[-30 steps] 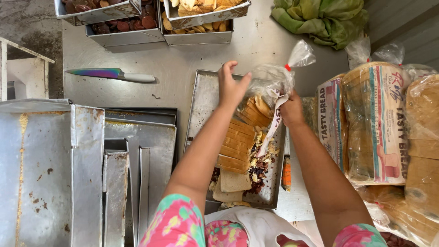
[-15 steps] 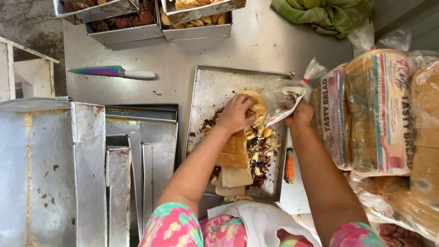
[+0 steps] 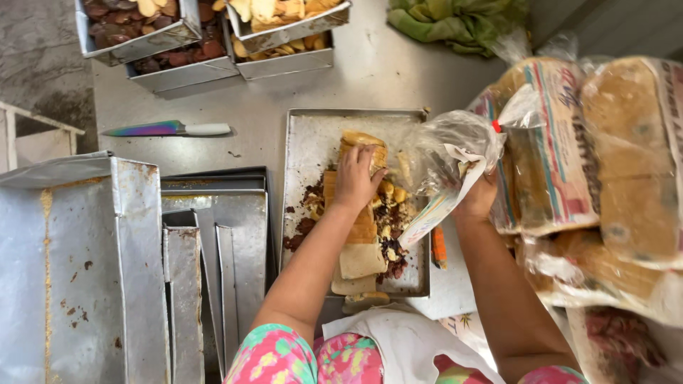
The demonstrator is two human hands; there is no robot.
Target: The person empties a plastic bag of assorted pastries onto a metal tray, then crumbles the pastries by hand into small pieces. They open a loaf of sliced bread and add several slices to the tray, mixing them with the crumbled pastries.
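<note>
My left hand (image 3: pixel 358 178) presses down on a row of sliced bread (image 3: pixel 358 235) lying along a metal baking tray (image 3: pixel 313 139); its fingers rest on the far end of the loaf. Dark crumbs and fruit bits are scattered beside the slices. My right hand (image 3: pixel 478 198) grips a nearly empty clear plastic bread bag (image 3: pixel 448 153) with a red clip, held just above the tray's right edge.
Wrapped bread loaves (image 3: pixel 569 156) are stacked at the right. Several empty metal tins (image 3: pixel 128 263) stand at the left. A knife with a rainbow blade (image 3: pixel 167 129) lies behind them. Tins of dried fruit (image 3: pixel 142 28) and a green cloth (image 3: pixel 462 21) sit at the back. An orange tool (image 3: pixel 439 245) lies beside the tray.
My left hand came down from the raised bag onto the bread on the tray. The right hand pulled the emptied bag off to the right.
</note>
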